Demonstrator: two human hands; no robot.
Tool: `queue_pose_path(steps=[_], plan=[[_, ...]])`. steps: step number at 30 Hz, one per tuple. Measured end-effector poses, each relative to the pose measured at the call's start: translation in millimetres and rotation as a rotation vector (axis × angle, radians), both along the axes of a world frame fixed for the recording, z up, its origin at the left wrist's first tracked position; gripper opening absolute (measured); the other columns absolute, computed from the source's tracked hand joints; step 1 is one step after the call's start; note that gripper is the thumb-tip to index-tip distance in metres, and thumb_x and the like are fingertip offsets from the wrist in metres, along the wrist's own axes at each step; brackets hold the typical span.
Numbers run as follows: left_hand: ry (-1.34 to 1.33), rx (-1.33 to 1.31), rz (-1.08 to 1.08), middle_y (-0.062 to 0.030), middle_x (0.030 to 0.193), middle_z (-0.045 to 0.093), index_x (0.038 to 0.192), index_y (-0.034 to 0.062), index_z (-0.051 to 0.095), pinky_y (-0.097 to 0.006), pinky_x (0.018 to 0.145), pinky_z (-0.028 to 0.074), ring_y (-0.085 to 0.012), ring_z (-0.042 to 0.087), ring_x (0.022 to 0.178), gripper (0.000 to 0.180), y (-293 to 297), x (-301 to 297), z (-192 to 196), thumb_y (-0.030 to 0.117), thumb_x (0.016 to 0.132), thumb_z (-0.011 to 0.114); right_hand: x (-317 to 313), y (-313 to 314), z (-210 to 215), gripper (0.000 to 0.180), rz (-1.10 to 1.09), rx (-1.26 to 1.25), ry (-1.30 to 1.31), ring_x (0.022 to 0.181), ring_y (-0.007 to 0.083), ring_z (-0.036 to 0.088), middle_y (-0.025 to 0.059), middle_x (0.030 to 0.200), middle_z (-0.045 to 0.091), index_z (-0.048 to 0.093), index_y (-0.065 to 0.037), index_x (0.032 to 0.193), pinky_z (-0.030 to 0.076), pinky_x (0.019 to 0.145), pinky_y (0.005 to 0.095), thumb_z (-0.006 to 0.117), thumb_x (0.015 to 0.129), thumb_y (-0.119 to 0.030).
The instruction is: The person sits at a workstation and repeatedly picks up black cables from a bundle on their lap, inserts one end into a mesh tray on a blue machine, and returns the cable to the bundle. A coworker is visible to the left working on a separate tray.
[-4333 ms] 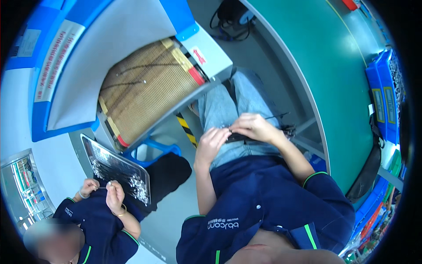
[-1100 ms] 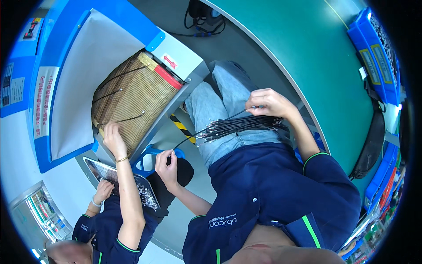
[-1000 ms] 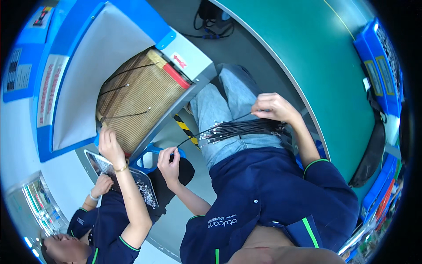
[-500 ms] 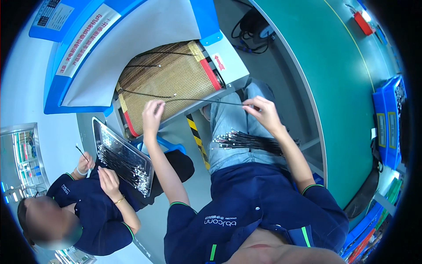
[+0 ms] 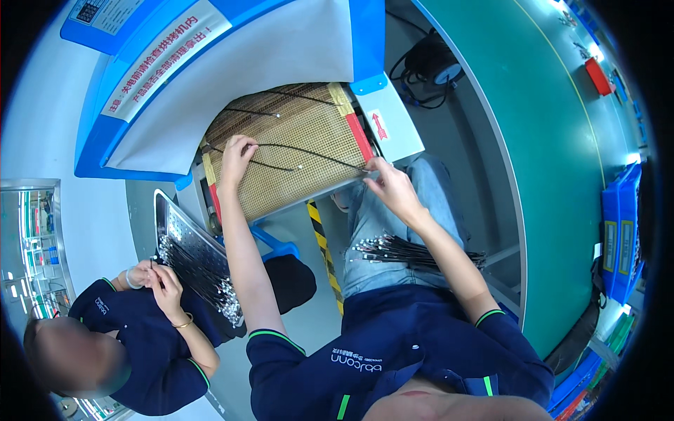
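Observation:
A thin black cable point(image 5: 309, 150) stretches between my two hands, low over the tan mesh conveyor belt point(image 5: 281, 193). My left hand point(image 5: 237, 163) pinches its left end above the belt's left part. At the belt's right front corner, my right hand point(image 5: 394, 189) has its fingertips at the cable's other end. Several other black cables lie on the mesh, one point(image 5: 270, 165) partly behind my left hand and another point(image 5: 254, 111) farther in. Across my lap rests a bundle of black cables point(image 5: 421, 254) with pale tips.
A blue machine hood with a white curtain point(image 5: 267, 59) hangs over the belt's far side. To the left, a co-worker's hands point(image 5: 161, 281) are near a metal tray point(image 5: 165, 210) with many cables. At the right runs a green tabletop point(image 5: 477, 84) with a blue bin point(image 5: 621, 231).
Both hands have carried the cable forward, from the belt's near edge to over the mesh. My view has shifted slightly. The co-worker's hands have come together.

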State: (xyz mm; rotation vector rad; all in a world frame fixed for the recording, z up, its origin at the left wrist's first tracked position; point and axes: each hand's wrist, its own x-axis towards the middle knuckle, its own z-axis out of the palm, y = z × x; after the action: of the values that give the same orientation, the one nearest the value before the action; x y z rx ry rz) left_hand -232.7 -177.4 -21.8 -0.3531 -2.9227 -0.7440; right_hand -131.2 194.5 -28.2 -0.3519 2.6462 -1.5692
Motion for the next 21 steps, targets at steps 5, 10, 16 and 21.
queue_pose_path(steps=[5, 10, 16, 21], plan=[[0.117, 0.041, 0.084, -0.0143, 0.115, 0.057, 0.108, 0.0044, 0.063, -0.038, 0.096, 0.041, -0.0326, 0.053, 0.110, 0.027, 21, 13, 14, 0.015, 0.083, 0.065, 25, 28, 5, 0.031, -0.022, 0.052, -0.037, 0.076, 0.0288, 0.065, 0.0135, 0.103, 0.063, 0.055, -0.005, 0.110, 0.052, 0.068, 0.0371, 0.066, 0.082, -0.010], [0.129, 1.280, 0.146, -0.0165, 0.132, 0.045, 0.134, 0.0182, 0.041, -0.044, 0.106, 0.032, -0.0308, 0.042, 0.124, 0.049, 104, 106, 22, 0.032, 0.089, 0.056, 81, 86, -9, 0.026, 0.125, 0.148, -0.267, 0.085, 0.0312, 0.063, 0.0145, 0.099, 0.063, 0.060, -0.003, 0.104, 0.049, 0.076, 0.0386, 0.065, 0.085, -0.020], [-0.580, 2.628, -0.717, -0.0195, 0.155, 0.006, 0.149, 0.0376, 0.002, -0.068, 0.107, 0.011, -0.0364, 0.011, 0.143, 0.088, 198, 220, 11, 0.078, 0.080, 0.038, 126, 115, -5, 0.026, 0.271, 0.373, -0.254, 0.093, 0.0333, 0.060, 0.0156, 0.095, 0.064, 0.063, -0.003, 0.101, 0.047, 0.083, 0.0407, 0.068, 0.081, -0.020], [-0.414, 3.266, 0.389, -0.0149, 0.150, 0.028, 0.143, 0.0158, 0.033, -0.058, 0.113, 0.016, -0.0288, 0.027, 0.139, 0.061, 230, 235, -47, 0.045, 0.092, 0.049, 129, 114, -14, 0.015, 0.247, 0.414, -0.330, 0.090, 0.0335, 0.059, 0.0153, 0.088, 0.061, 0.061, -0.003, 0.087, 0.046, 0.080, 0.0426, 0.067, 0.077, -0.013]])
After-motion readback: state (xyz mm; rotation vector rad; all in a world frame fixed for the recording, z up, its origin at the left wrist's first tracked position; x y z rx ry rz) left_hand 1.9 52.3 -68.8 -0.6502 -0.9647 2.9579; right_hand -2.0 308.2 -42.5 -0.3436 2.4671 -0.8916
